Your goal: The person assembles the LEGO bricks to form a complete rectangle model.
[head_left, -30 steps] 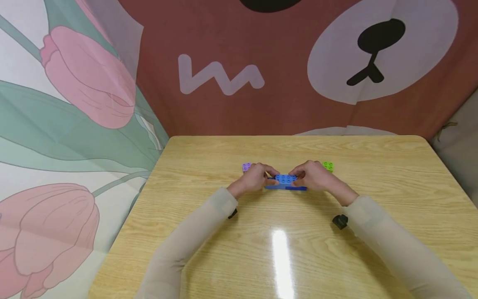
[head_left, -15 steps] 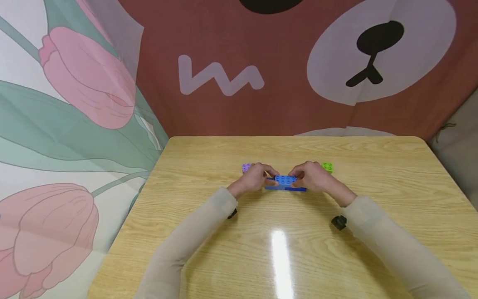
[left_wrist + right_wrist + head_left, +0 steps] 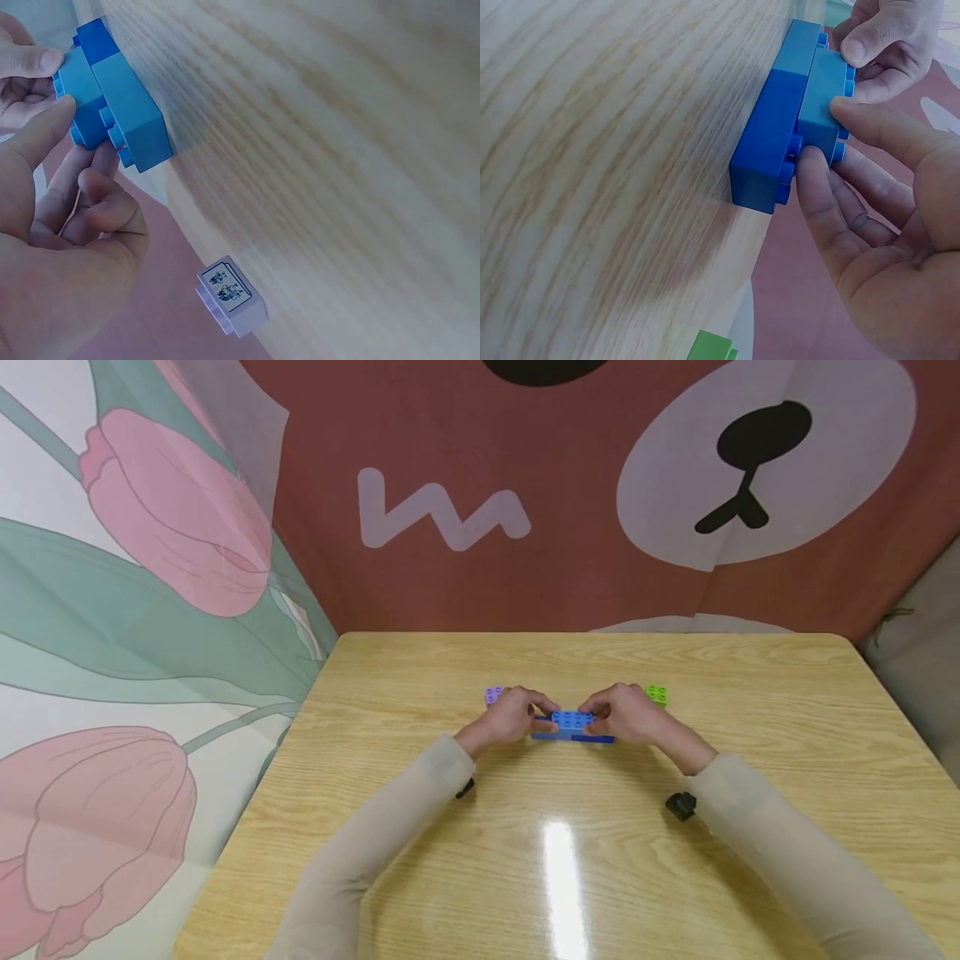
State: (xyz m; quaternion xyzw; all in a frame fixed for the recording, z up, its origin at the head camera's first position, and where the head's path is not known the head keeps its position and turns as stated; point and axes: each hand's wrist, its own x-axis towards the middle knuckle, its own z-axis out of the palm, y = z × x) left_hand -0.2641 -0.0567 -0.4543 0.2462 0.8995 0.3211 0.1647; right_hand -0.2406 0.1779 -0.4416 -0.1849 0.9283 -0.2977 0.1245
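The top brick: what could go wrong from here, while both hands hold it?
Uneven seating: the top brick spans the lower light blue brick and the dark blue brick, so uneven pressure might leave one side loose.
Sliding: the left hand and right hand pinch the top brick, and neither plainly grips the lower two, which could part at their seam.
Bumping: the left hand, near the purple brick, might knock it.

The top brick (image 3: 822, 101) and lower left brick (image 3: 135, 116) are light blue, the lower right brick (image 3: 765, 135) dark blue; pink tulips pattern the left cloth (image 3: 82, 585).
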